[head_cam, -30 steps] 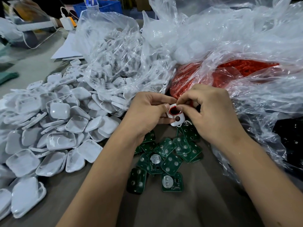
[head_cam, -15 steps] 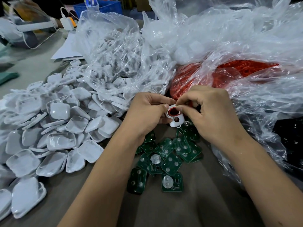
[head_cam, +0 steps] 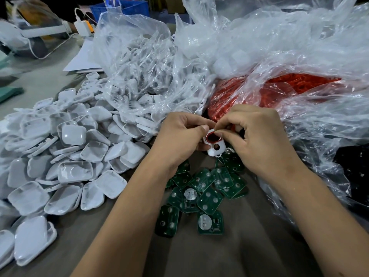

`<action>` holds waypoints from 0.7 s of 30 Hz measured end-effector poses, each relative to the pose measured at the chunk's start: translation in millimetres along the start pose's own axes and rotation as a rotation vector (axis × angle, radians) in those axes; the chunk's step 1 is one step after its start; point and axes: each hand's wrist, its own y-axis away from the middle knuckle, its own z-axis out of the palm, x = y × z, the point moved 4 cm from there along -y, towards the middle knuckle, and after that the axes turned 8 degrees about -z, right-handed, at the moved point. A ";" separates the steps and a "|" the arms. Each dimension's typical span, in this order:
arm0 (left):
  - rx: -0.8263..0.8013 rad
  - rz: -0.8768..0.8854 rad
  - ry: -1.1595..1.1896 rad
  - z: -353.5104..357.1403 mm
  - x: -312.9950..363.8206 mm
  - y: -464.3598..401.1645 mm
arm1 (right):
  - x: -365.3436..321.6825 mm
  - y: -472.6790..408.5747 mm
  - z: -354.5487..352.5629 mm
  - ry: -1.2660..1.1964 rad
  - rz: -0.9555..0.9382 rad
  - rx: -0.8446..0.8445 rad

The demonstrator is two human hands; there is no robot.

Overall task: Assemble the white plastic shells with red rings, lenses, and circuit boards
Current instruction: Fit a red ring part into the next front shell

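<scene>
Seating a red ring in a white shell. The left hand grips the white shell from its left side, thumb curled over the upper edge, presumably to steady it and turn the openings upward. The right hand pinches thumb and forefinger together at the shell's upper right rim, on the red ring, apparently pressing it into the larger opening. The shell is small, rounded and glossy, with one large red-lined aperture and a smaller round hole below it. Just below the grip lie the green circuit boards; behind it, the bag of red rings; to its left, loose white shell halves
</scene>
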 end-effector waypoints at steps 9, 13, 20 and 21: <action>-0.055 0.083 -0.024 -2.1 2.1 1.3 | 7.6 2.6 -2.5 -0.215 0.179 0.040; -0.093 0.098 -0.010 -4.1 4.7 3.9 | 8.1 2.4 -3.6 -0.289 0.215 0.032; -0.151 0.138 -0.047 -3.5 7.3 4.7 | 9.5 3.1 -5.1 -0.262 0.242 0.050; -0.152 0.135 -0.043 -4.3 7.0 4.2 | 8.8 3.2 -4.6 -0.259 0.237 0.047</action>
